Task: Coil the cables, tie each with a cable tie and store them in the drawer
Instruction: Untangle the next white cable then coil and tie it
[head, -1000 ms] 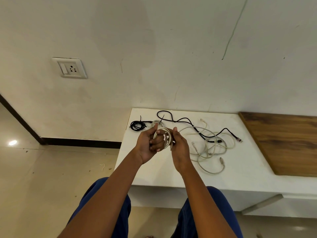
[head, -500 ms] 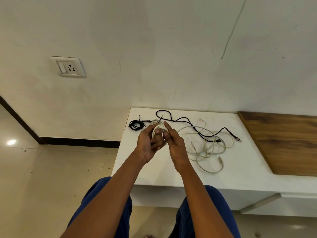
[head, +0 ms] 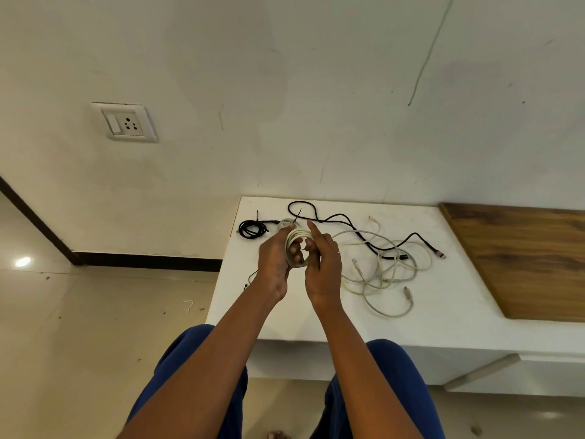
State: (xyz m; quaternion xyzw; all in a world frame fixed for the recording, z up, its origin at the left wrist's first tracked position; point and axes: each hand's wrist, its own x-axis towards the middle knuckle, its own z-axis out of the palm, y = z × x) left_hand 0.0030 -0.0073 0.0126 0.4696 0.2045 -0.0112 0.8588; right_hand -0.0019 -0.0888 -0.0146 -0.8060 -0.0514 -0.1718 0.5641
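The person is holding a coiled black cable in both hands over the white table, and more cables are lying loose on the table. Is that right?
Almost. The coiled cable held between the left hand and right hand is white, not black, as the head view shows. The rest holds: both hands are over the white table, and loose cables lie on it.

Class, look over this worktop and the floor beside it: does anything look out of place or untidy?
Yes: white cables and a black cable lie tangled and uncoiled on the white worktop, unlike the tied black coil. A small white hook-shaped scrap lies on the floor.
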